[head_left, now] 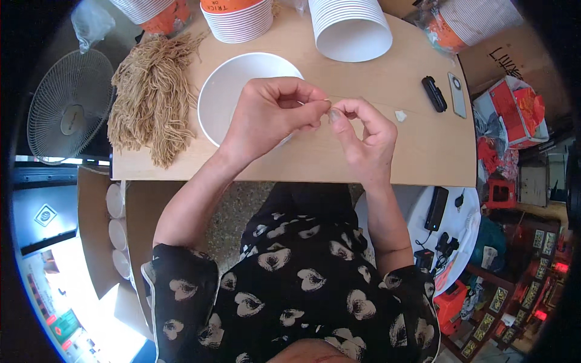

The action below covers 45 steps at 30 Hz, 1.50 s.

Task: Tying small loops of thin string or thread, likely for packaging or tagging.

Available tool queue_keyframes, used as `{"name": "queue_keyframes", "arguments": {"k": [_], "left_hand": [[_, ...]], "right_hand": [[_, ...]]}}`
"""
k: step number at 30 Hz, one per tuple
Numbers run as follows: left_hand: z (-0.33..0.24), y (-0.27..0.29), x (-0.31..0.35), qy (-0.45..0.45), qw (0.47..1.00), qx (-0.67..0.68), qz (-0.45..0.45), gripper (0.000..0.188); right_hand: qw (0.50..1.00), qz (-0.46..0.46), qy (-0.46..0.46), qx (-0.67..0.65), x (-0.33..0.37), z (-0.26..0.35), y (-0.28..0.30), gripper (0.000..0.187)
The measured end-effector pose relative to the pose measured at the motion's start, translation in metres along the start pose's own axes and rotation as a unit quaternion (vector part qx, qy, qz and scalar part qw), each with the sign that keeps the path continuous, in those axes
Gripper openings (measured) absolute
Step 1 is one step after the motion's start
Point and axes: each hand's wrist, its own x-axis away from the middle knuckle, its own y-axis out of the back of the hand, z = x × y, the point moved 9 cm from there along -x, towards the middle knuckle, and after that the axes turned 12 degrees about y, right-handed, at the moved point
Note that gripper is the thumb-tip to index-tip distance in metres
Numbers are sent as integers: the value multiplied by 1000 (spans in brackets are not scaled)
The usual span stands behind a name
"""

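Above the near part of the table, my left hand (266, 112) and my right hand (366, 130) meet fingertip to fingertip. Both are closed in a pinch around something tiny and pale, too small to make out. Below and behind my left hand is a round white paper bucket (213, 100), its mouth facing up and partly hidden by that hand. To its left lies a thick bundle of tan cords (154, 91), some strands hanging toward the table's front edge.
Stacked orange-and-white paper buckets (239, 24) stand at the back, beside a tipped white stack (351, 36). A small white scrap (400, 115), a black object (434, 94) and a phone (457, 95) lie at right. A fan (71, 115) is beyond the left edge.
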Motion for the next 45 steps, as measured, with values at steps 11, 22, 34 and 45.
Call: {"name": "queue_keyframes", "arguments": {"k": [11, 22, 34, 45], "left_hand": [[6, -2, 1, -15, 998, -66, 5, 14], [8, -1, 3, -24, 998, -52, -13, 15], [4, -5, 5, -31, 997, -64, 24, 15], [14, -11, 2, 45, 995, 11, 93, 15]], "right_hand": [[983, 35, -129, -124, 6, -21, -6, 14], [975, 25, -174, -135, 9, -34, -3, 13], [972, 8, -151, -179, 10, -27, -2, 20], [981, -6, -135, -139, 2, -34, 3, 20]]}}
